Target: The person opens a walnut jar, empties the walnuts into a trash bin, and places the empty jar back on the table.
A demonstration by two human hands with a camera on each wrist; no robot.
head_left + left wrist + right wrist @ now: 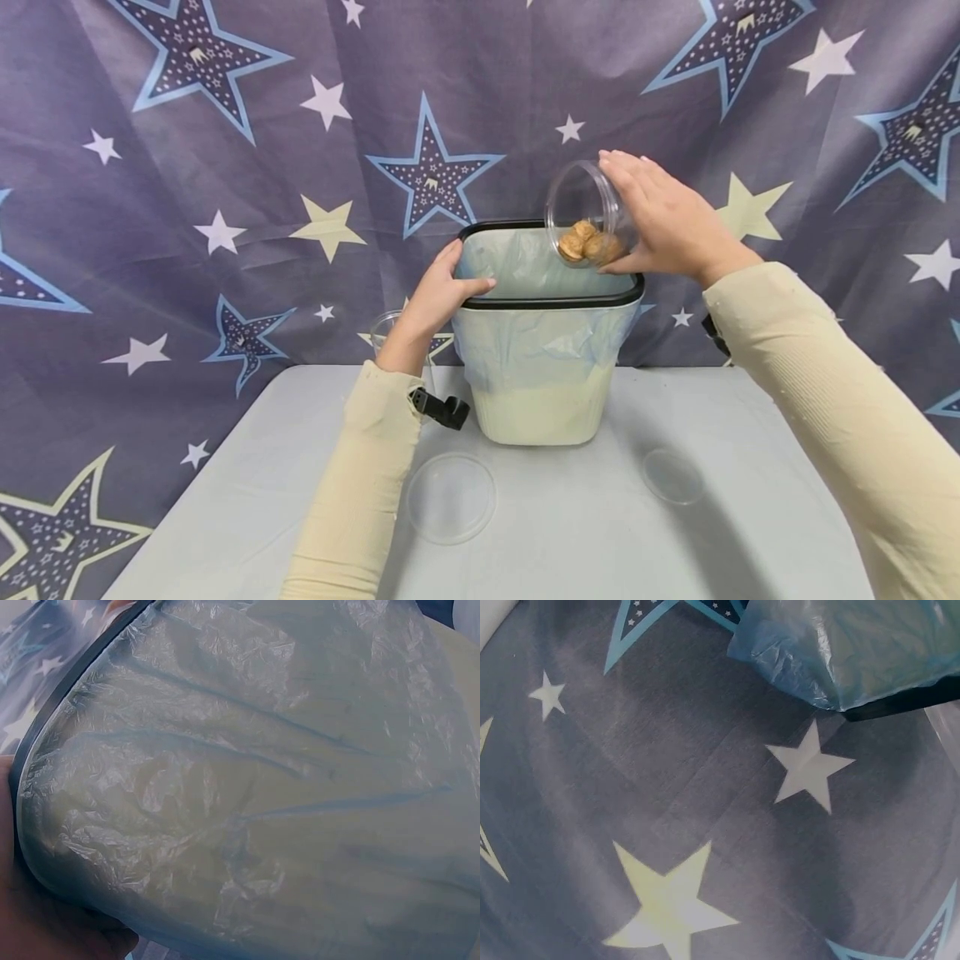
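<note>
A pale trash bin (542, 408) with a black rim and a bluish plastic liner (540, 333) stands on the table. My left hand (435, 296) grips its rim at the left, thumb over the edge; the left wrist view shows the liner (225, 787) close up. Over the bin's right side, my right hand (663, 217) holds a clear plastic tub (579, 196) tipped sideways, its mouth facing left. Several round golden-brown pieces (585, 242) lie in the tub, too small to identify. The right wrist view catches the liner's corner but not the hand.
Two clear round lids lie flat on the table: a larger lid (452, 498) left of centre and a smaller lid (673, 477) at right. A clear plastic container (384, 325) stands partly hidden behind the left forearm. A star-patterned curtain (247, 200) hangs behind the table (247, 475).
</note>
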